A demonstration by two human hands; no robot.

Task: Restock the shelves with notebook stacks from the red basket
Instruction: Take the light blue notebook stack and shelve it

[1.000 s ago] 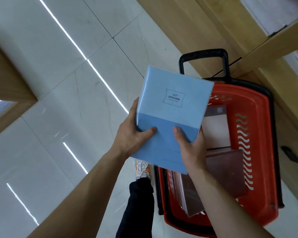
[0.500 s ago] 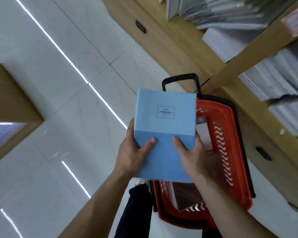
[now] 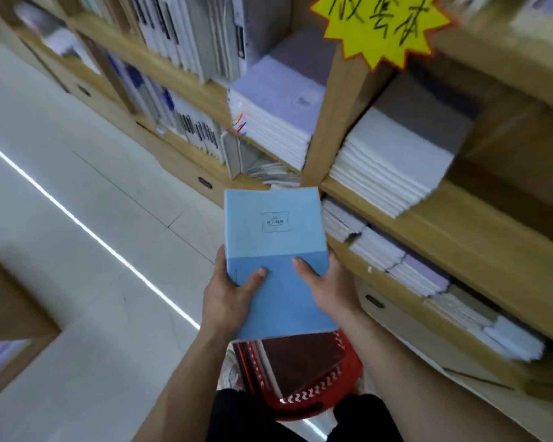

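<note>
I hold a two-tone blue notebook stack [image 3: 276, 250] in front of me with both hands. My left hand [image 3: 227, 298] grips its left edge with the thumb on the cover. On the right edge my right hand [image 3: 329, 288] grips it the same way. The red basket [image 3: 316, 397] stands on the floor below the stack, mostly hidden, with a brown notebook [image 3: 300, 362] in it. The wooden shelves [image 3: 454, 228] rise ahead and to the right, carrying stacks of white and lilac notebooks [image 3: 393, 161].
A yellow starburst sign [image 3: 380, 27] hangs on the shelf post at the top. Upright notebooks [image 3: 186, 33] fill the shelves further left. Drawers [image 3: 205, 183] run along the shelf base. White tiled floor [image 3: 77, 218] spreads to the left, with a wooden unit [image 3: 10, 314] at the left edge.
The view has swung up from the floor and basket to the shelves. The blue stack has risen with both hands still gripping it. The basket has slid to the bottom of view.
</note>
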